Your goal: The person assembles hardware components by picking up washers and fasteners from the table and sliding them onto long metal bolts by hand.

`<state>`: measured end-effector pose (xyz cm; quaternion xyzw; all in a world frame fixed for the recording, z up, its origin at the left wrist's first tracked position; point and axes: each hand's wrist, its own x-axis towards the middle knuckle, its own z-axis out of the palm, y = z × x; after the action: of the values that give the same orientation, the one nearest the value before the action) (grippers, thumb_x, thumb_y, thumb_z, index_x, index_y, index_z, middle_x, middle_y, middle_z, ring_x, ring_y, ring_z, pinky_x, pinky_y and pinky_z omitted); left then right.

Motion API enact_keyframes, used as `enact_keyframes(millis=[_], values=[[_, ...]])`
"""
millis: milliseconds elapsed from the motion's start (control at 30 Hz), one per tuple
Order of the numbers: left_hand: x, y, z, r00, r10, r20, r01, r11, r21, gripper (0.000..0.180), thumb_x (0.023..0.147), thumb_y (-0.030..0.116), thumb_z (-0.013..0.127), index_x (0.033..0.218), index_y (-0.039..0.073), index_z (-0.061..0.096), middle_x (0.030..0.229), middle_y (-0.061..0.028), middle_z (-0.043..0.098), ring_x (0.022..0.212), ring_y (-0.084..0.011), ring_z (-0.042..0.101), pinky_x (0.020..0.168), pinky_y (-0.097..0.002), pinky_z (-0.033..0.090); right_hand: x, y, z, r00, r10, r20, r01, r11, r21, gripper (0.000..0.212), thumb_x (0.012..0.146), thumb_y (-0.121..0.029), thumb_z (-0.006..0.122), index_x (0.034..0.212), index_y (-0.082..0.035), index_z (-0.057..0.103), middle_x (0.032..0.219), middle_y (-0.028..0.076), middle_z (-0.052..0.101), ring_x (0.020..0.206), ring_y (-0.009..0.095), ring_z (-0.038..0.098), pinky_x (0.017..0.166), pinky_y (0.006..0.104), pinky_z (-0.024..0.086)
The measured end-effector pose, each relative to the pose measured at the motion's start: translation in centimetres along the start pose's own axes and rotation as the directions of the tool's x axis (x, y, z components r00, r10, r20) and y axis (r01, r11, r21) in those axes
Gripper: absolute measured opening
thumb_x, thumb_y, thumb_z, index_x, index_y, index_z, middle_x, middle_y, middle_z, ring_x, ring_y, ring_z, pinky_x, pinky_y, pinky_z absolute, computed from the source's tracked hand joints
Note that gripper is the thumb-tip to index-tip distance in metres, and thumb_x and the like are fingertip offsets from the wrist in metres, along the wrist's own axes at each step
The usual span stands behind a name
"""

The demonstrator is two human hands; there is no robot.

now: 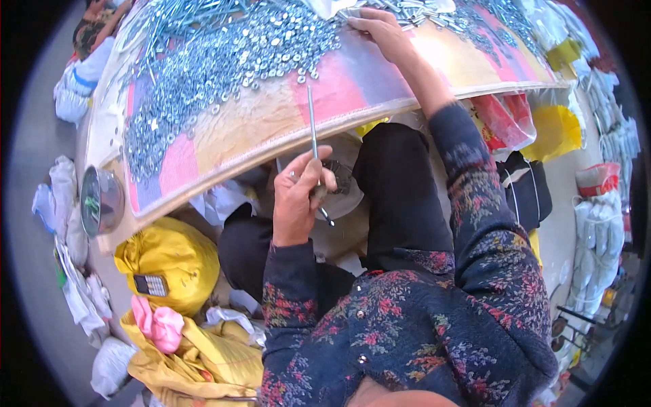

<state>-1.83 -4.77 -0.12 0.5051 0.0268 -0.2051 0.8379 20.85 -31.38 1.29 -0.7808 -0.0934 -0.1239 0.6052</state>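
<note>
My left hand (pixel 296 197) is closed around a long thin metal bolt (pixel 312 125), which points up and away over the table's near edge. Its lower end, with a small dark tip, sticks out below my fingers. My right hand (pixel 385 32) reaches to the far part of the table, fingertips drawn together at the edge of a heap of short metal sleeves (pixel 415 12). What those fingertips pinch is too small to make out. Left of them spreads a broad heap of small nuts and washers (pixel 251 57), with long metal bolts (pixel 173 30) behind it.
The table (pixel 264 129) has a striped cloth cover and a raised wooden edge. A metal bowl (pixel 102 200) stands at its left corner. Below are a yellow sack (pixel 173 254) with a calculator (pixel 150 285) on it and an open yellow bag (pixel 203 363). Wrapped bundles (pixel 597 251) lie right.
</note>
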Motion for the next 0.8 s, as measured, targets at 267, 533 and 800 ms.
enact_keyframes(millis=[267,533,800], values=[[-0.4,-0.2,-1.6,0.993,0.069,-0.097,-0.068,0.998,0.011,0.026,0.093,0.023,0.059,0.1,-0.001,0.065,0.065,0.0003,0.058,0.047,0.0,0.035,0.041,-0.0159,0.023,-8.9,-7.4,4.5,0.97,0.105,0.217,-0.163,0.95,0.266,0.021,0.095,-0.024,0.055,0.09,-0.007,0.067,0.067,-0.005,0.052,0.06,0.005,0.041,0.056,0.0202,0.032],[-2.7,0.1,-3.3,0.999,0.039,-0.015,-0.038,0.999,0.021,0.024,0.094,0.022,0.059,0.092,-0.001,0.065,0.057,0.005,0.046,0.045,-0.0001,0.032,0.039,-0.0165,0.02,-10.3,-7.9,8.6,0.915,-0.093,0.392,0.146,0.983,-0.107,0.028,0.095,-0.027,0.055,0.1,-0.002,0.067,0.071,0.003,0.055,0.067,0.011,0.049,0.064,0.0268,0.042],[-4.3,0.6,-5.8,0.969,0.15,-0.197,-0.169,0.982,-0.083,0.022,0.092,0.021,0.06,0.09,0.0,0.066,0.056,0.0069,0.044,0.045,-0.0001,0.031,0.039,-0.0169,0.021,-7.6,-10.8,12.2,0.908,-0.109,0.404,0.285,0.87,-0.404,0.029,0.094,-0.029,0.057,0.1,-0.002,0.066,0.067,0.006,0.052,0.066,0.011,0.048,0.064,0.0296,0.042]])
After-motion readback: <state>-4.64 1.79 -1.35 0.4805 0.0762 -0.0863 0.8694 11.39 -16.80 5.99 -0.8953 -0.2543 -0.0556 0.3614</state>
